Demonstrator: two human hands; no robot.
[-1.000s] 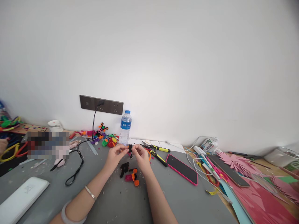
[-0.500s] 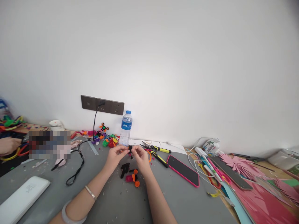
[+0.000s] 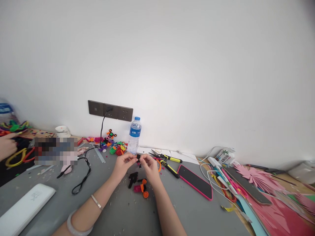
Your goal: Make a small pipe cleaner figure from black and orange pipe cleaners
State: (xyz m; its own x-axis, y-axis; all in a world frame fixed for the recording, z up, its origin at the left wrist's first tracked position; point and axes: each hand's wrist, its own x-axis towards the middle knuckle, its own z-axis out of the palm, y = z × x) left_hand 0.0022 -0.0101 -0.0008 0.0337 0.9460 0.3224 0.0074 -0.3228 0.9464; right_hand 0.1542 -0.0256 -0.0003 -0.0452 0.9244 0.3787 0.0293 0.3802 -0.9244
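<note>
Between the fingertips of both hands is a small black pipe-cleaner piece [image 3: 138, 157], held just above the grey mat. My left hand [image 3: 123, 165] pinches it from the left, thumb and fingers together. From the right, my right hand [image 3: 149, 165] pinches it too, and the fingers cover most of it. Below them on the mat lie a black fuzzy twisted piece [image 3: 133, 179] and a pink, black and orange pipe-cleaner piece [image 3: 141, 188]. Right behind the hands stands a water bottle [image 3: 134, 136].
Yellow-and-black pliers [image 3: 169, 168] and a pink-cased phone [image 3: 195, 182] lie to the right, before cables and pink paper [image 3: 287, 209]. Colourful pipe-cleaner figures [image 3: 110, 140] sit at the back. At left are a white power bank [image 3: 29, 209], a black cord [image 3: 79, 186] and another person's hand [image 3: 7, 146].
Everything has shifted slightly right in the view. My hands keep their pinch on the black piece. The other person's hand at left has risen, a finger now stretched out.
</note>
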